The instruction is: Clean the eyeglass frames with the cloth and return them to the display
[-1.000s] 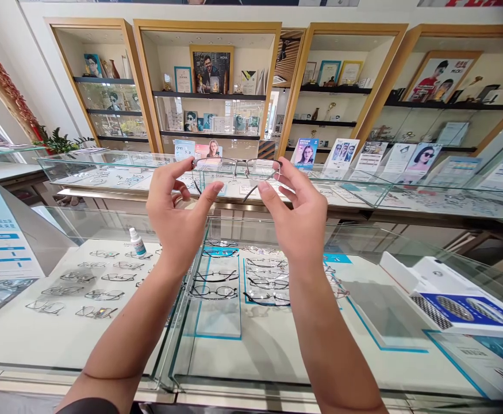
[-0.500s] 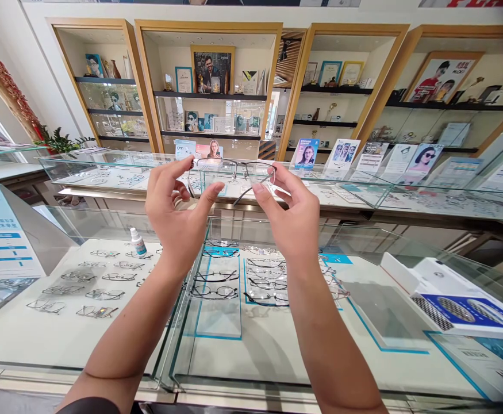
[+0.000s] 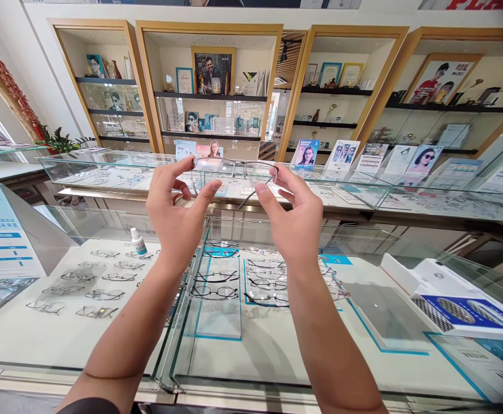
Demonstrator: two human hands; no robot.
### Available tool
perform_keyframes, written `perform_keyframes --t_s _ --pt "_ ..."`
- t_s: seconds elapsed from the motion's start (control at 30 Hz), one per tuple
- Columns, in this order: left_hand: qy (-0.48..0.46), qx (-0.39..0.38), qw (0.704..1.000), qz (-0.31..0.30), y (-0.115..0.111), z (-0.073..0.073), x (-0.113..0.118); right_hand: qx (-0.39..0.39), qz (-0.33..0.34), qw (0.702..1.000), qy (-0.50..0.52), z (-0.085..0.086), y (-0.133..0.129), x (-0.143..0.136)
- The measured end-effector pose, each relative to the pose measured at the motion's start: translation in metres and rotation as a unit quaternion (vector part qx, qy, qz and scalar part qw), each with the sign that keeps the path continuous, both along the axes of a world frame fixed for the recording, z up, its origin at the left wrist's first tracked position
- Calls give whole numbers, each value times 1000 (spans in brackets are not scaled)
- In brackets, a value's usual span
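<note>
Both my hands hold up a pair of eyeglasses (image 3: 240,168) with a thin dark upper rim and clear lenses. My left hand (image 3: 174,210) grips the left end of the frame near the hinge, its thumb apart below the fingers. At the right end, my right hand (image 3: 292,215) has its fingers and thumb closed on the frame and temple arm. One dark temple arm slants down and inward beside my right thumb. Beneath, rows of eyeglasses (image 3: 219,292) lie inside the glass display case (image 3: 251,368).
A small white bottle (image 3: 138,243) stands on the left case. To the right sits a white and blue box (image 3: 462,307). A printed sign (image 3: 3,230) stands at the left edge. Across the aisle runs another glass counter (image 3: 380,190), with shelves behind it.
The eyeglasses and both hands have shifted very slightly. My right hand has moved a little to the right and down, and the dark temple arm with it.
</note>
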State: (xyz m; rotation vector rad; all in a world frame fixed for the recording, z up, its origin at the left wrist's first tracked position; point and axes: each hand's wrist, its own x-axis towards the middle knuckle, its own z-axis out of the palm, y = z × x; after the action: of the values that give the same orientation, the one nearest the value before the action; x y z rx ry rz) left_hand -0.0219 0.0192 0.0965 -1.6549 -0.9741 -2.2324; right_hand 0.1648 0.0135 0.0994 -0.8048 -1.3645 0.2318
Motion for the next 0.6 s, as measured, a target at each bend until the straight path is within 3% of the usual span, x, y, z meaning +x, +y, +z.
perform_keyframes --t_s 0.37,0.6 --pt "-12 -73 996 -39 2 3 -8 49 -34 998 -21 -3 1 0" --pt "-10 -57 998 -31 3 3 -8 53 -39 997 -29 -4 4 1"
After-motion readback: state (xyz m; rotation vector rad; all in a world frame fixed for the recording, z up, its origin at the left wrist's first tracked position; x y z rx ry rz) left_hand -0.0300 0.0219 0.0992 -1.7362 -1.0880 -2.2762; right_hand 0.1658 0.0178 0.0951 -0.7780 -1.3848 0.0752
